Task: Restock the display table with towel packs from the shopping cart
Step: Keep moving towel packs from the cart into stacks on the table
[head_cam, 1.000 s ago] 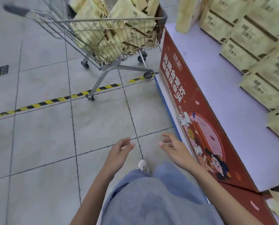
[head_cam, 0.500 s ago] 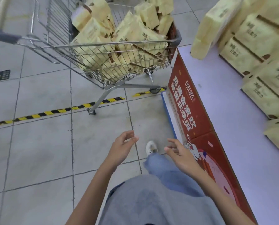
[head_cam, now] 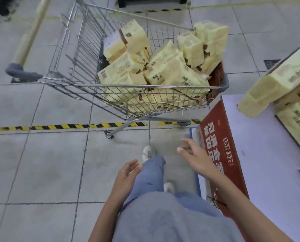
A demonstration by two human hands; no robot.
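Observation:
A wire shopping cart (head_cam: 86,49) stands ahead of me, piled with several pale yellow towel packs (head_cam: 165,72). To the right is the display table (head_cam: 260,154) with a white top and a red printed side panel; more yellow packs (head_cam: 276,82) are stacked along its right part. My left hand (head_cam: 126,175) hangs low beside my leg, empty, fingers relaxed. My right hand (head_cam: 192,154) reaches forward, empty with fingers spread, next to the table's red panel and short of the cart.
A yellow-and-black hazard strip (head_cam: 58,127) runs across the grey tiled floor under the cart. The cart's grey handle (head_cam: 22,72) sticks out at the left. My white shoe (head_cam: 147,151) steps toward the cart.
I have walked closer to the cart, which now fills the upper middle of the view. Both empty hands have stayed low, the right one reaching further forward.

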